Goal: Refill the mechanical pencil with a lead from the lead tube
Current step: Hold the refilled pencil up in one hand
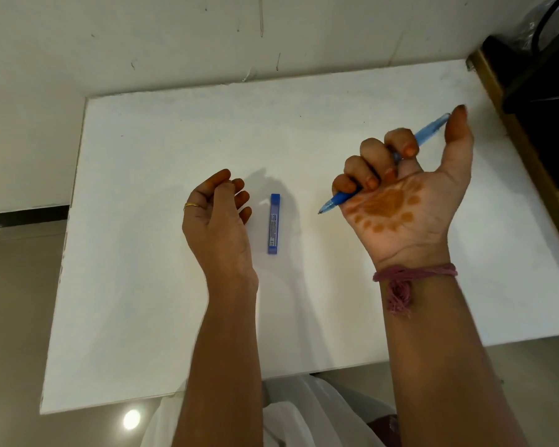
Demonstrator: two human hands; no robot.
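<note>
Blue plastic, the mechanical pencil (384, 164) runs diagonally through the right hand (404, 201), its fingers (373, 159) curled shut around the barrel so that the metal tip pokes out below the little finger toward the middle of the tabletop (175, 301) and the cap end reaches up to the raised thumb, whose tip sits at the cap. That hand is turned palm-up toward the camera, an orange henna pattern on the palm, a pink thread bracelet (413, 274) tied at the wrist. Just left of the pencil tip, apart from both hands, the blue lead tube (274, 224) lies flat on the white tabletop, its long side running away from the person. The left hand (218, 217) hovers or rests just beside the tube's other side, fingers loosely curled and holding nothing, a gold ring (191, 205) on one finger. Nothing lies between the tube and either hand. A dark object (539, 101) stands off the tabletop's far right corner.
</note>
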